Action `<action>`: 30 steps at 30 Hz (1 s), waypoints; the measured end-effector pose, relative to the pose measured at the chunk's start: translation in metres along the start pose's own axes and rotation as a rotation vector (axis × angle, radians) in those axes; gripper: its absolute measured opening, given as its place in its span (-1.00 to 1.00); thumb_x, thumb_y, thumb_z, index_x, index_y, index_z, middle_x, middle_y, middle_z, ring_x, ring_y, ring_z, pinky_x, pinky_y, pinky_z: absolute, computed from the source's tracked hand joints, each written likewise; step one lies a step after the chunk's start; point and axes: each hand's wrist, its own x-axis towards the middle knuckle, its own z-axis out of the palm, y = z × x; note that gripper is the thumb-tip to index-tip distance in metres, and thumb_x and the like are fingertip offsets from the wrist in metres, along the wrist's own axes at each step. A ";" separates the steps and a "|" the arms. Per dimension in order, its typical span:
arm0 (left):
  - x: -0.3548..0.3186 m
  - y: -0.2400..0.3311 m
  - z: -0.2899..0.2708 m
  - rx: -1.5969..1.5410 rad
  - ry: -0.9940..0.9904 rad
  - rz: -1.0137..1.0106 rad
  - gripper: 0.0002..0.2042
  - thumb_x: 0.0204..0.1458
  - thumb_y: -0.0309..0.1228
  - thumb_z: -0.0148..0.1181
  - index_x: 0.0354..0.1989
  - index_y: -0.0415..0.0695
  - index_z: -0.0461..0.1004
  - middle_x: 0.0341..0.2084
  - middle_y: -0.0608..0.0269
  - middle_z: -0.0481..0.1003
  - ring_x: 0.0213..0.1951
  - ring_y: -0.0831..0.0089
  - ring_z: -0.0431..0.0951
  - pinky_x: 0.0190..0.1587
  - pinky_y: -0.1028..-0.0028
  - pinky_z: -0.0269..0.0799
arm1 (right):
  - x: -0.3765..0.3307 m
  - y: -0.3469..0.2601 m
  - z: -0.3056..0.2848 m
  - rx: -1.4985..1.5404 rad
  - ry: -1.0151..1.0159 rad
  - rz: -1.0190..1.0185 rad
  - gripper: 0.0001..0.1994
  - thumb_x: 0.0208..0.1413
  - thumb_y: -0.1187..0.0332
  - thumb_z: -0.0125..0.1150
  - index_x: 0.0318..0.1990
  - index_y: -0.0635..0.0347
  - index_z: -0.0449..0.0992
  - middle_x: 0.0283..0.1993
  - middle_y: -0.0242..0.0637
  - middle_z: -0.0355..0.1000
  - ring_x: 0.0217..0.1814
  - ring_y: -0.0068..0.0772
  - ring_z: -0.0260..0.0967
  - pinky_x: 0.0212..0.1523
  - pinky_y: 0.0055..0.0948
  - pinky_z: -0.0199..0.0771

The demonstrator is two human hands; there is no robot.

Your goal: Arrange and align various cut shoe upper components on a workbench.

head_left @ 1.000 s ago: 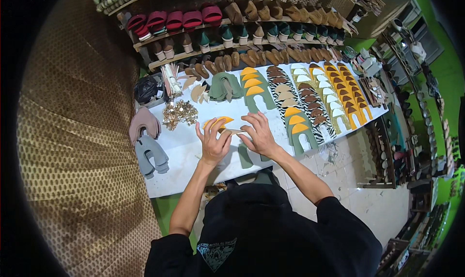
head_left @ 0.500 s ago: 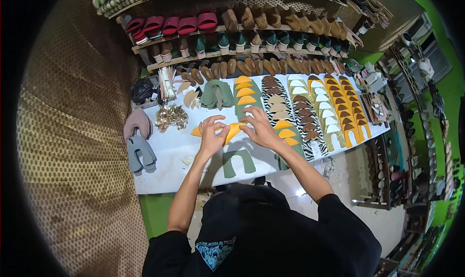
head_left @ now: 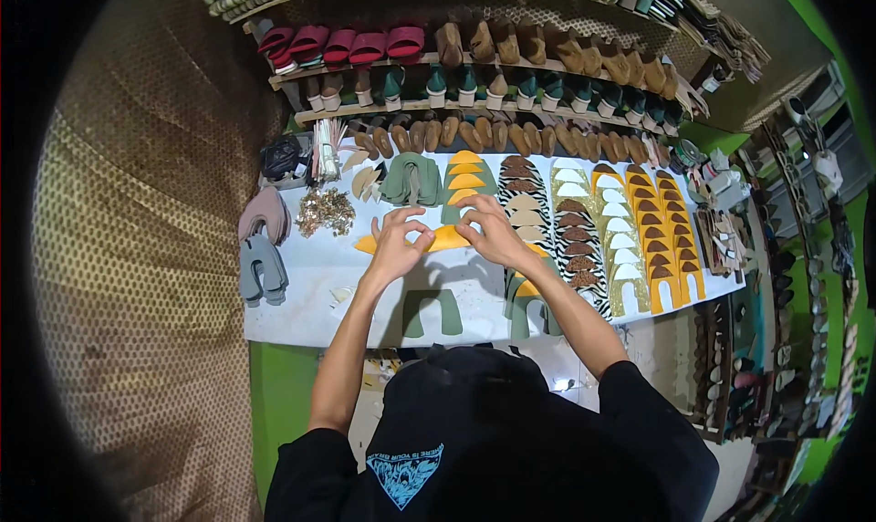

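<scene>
Left grip (head_left: 396,245) and right grip (head_left: 495,237) pinch the yellow piece (head_left: 447,239) between them. Below lies a green arch (head_left: 432,297).

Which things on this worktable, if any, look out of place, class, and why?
The small pale scraps on the white tabletop, left of the green U-shaped piece, look stray: they lie loose, while the cut pieces at right overlap in neat rows.

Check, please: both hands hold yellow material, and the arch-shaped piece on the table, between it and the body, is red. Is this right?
Not quite: in the head view the arch-shaped piece is green, not red. The left hand and right hand do hold yellow material.
</scene>
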 end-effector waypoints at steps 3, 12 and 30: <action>-0.008 -0.005 0.003 0.011 0.005 -0.061 -0.84 0.05 -0.24 0.29 -0.36 -0.04 0.67 0.13 0.34 0.47 0.29 0.17 0.23 0.34 -0.26 -0.30 | -0.004 0.008 -0.002 0.072 -0.037 0.059 -0.85 0.15 0.33 0.25 -0.34 0.24 0.54 0.18 -0.22 0.37 0.30 -0.06 0.17 0.32 -0.17 0.12; -0.017 -0.018 -0.002 -0.290 -0.084 -0.073 -0.86 0.07 -0.30 0.26 -0.39 -0.06 0.66 0.12 0.35 0.48 0.28 0.20 0.27 0.34 -0.22 -0.27 | -0.007 0.014 0.009 0.190 -0.096 0.058 -0.84 0.16 0.33 0.25 -0.36 0.23 0.54 0.16 -0.22 0.38 0.29 -0.03 0.17 0.30 -0.16 0.16; -0.108 -0.090 0.031 -0.002 -0.348 -0.203 -0.87 0.04 -0.29 0.30 -0.36 -0.06 0.63 0.14 0.31 0.44 0.29 0.17 0.24 0.33 -0.34 -0.31 | -0.110 0.006 0.114 0.145 -0.135 0.302 -0.88 0.06 0.33 0.35 -0.31 0.11 0.56 0.09 -0.23 0.43 0.24 -0.04 0.25 0.24 -0.17 0.22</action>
